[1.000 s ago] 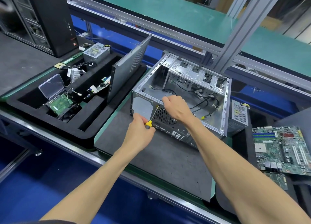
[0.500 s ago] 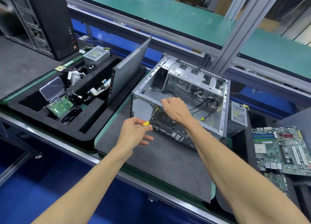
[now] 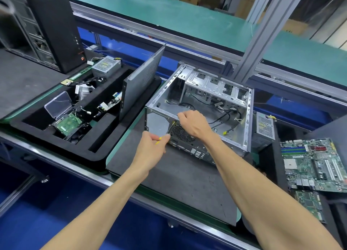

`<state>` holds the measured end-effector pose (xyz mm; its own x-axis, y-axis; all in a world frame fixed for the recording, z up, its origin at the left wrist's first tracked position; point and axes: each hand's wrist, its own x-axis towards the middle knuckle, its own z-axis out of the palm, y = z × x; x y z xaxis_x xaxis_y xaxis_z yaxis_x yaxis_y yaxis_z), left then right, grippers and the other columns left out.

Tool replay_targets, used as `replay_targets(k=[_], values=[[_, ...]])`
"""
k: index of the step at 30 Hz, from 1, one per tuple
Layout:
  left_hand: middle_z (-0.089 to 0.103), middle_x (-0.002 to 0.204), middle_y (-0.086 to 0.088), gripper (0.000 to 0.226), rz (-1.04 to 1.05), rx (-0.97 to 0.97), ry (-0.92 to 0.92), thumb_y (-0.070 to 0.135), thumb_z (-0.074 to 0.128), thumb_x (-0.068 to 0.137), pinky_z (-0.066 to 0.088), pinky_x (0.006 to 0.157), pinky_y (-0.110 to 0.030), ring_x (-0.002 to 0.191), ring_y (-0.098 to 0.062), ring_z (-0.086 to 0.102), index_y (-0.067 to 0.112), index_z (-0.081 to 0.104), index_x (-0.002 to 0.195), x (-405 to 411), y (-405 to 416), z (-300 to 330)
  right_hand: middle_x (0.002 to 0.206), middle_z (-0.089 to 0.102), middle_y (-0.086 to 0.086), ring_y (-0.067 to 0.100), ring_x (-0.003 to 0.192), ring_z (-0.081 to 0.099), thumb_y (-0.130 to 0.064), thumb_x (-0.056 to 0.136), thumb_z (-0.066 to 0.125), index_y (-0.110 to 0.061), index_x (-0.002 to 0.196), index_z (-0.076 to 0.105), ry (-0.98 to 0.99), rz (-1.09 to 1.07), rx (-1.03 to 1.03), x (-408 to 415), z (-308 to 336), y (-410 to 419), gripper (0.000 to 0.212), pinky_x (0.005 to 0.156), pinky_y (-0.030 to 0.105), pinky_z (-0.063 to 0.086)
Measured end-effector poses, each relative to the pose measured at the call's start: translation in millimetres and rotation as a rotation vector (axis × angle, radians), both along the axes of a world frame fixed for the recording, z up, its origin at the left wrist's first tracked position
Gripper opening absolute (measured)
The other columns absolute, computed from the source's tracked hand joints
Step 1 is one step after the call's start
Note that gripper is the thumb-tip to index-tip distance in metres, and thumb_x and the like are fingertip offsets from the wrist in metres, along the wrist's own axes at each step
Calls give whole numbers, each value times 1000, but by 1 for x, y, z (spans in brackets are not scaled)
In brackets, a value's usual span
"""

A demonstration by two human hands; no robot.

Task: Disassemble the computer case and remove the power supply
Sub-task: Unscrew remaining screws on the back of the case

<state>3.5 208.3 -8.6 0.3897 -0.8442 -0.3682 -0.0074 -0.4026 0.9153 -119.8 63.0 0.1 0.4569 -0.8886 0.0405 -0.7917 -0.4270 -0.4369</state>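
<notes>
Computer case lies on its side on the dark mat, toward the mat's far edge, with its open side up and its rear panel facing the person. Inside it only loose cables show; whether a power supply is in there cannot be told.

The left hand pinches the yellow handle of a screwdriver between its fingertips, and the shaft runs up to a point near the top edge of the rear panel, beside the fan grille. The right hand is curled over that same top edge, at the tip. What its fingers hold, if anything, is hidden.

This looks like work on a rear screw. To do it well, keep the shaft in line with the screw, press in lightly so the tip does not slip out, and turn from the fingertips. The right hand is best used to steady the case and catch the screw as it comes free, before it drops among the cables.
</notes>
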Motion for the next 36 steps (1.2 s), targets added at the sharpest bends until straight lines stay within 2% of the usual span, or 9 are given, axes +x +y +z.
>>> replay_targets(k=[3, 7, 14, 18, 22, 25, 29, 33, 36], values=[[60, 84, 2, 32, -65, -39, -471, 36, 69, 87, 37, 61, -37, 80, -24, 57, 19, 44, 97, -4, 3, -1, 54, 32, 4, 21, 53, 26, -35, 85, 29, -16, 59, 26, 11, 4, -2, 0, 1, 0, 32, 51, 33, 23], [65, 81, 2, 20, -53, -104, -632, 32, 66, 91, 42, 64, -39, 76, -26, 59, 20, 50, 93, -1, 4, -10, 56, 32, 5, 21, 55, 26, -35, 85, 30, -16, 61, 27, 4, 16, -2, -1, 0, 0, 31, 52, 33, 25], [78, 83, -5, 34, 8, 32, 317, 32, 56, 101, 29, 35, -19, 39, -11, 40, -1, 64, 101, 1, 1, -10, 53, 30, 2, 20, 54, 25, -35, 85, 30, -17, 59, 25, 10, 25, -24, 0, 0, -1, 32, 51, 33, 24], [54, 64, -1, 34, 19, 75, 848, 32, 49, 104, 18, 29, -16, 35, -6, 26, 2, 61, 94, 1, 0, -8, 53, 28, 1, 20, 55, 23, -35, 84, 30, -17, 60, 25, 9, 26, -29, 0, 0, 0, 31, 52, 34, 23], [41, 64, -1, 31, 22, 53, 536, 30, 73, 90, 14, 34, -19, 42, -11, 22, 13, 49, 79, 1, 0, -11, 54, 29, 1, 19, 55, 23, -36, 83, 30, -17, 60, 25, -4, 21, -17, 0, -1, 0, 30, 53, 34, 24], [54, 65, -9, 25, 58, -10, 270, 17, 80, 82, 24, 37, -21, 44, -15, 32, 6, 59, 74, 4, 3, -11, 54, 30, 1, 19, 54, 23, -36, 84, 31, -17, 60, 26, -10, 17, -16, 0, -2, -1, 30, 53, 33, 24], [72, 67, -2, 30, 74, -22, 32, 33, 79, 83, 39, 39, -22, 40, -14, 48, 4, 69, 82, 11, 8, -11, 54, 29, 0, 18, 54, 23, -36, 84, 30, -18, 60, 26, -8, 20, -20, 0, -2, 0, 30, 52, 32, 24], [78, 85, -5, 33, 32, 63, 298, 35, 67, 94, 29, 36, -20, 41, -11, 41, 2, 66, 90, 8, 7, -11, 53, 29, 0, 19, 53, 23, -36, 83, 29, -18, 59, 25, 3, 16, -28, 1, 0, 1, 31, 50, 32, 23], [71, 76, -5, 30, 11, 138, 823, 34, 57, 100, 20, 31, -15, 38, -7, 30, 6, 61, 90, 9, 7, -9, 52, 27, -2, 18, 53, 22, -36, 84, 29, -18, 59, 25, -5, 23, -31, 0, 1, 1, 31, 50, 32, 21]])
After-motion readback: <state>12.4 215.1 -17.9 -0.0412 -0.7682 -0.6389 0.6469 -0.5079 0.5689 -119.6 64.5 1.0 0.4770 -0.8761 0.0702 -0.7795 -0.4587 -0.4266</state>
